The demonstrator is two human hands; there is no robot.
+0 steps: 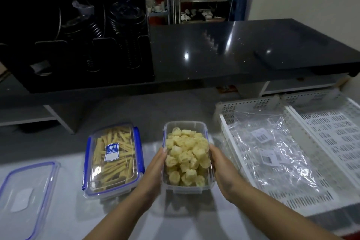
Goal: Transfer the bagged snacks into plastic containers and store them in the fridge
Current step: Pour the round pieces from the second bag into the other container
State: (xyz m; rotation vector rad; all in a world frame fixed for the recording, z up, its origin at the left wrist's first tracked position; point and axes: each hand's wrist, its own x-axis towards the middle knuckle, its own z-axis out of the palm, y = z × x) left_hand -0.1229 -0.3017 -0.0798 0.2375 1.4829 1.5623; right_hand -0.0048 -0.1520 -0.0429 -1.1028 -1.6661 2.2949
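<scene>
Both hands hold 1 open box (188, 188) full of puffy yellow snacks (186, 157) on the white tabletop (64, 218): the left hand (153, 173) and right hand (224, 171) each keep a grip on 1 side. Just left sits a shut box of snack sticks (113, 159), then a loose lid (25, 197). A white tray (243, 165) with empty clear bags (272, 148) lies right. A shiny black counter (233, 48) stands behind.

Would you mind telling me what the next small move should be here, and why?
Probably the left hand should reach for the loose lid at far left. The open container, held between both hands, is heaped with puffed snacks and uncovered, while the stick-snack container beside it is lidded.
</scene>
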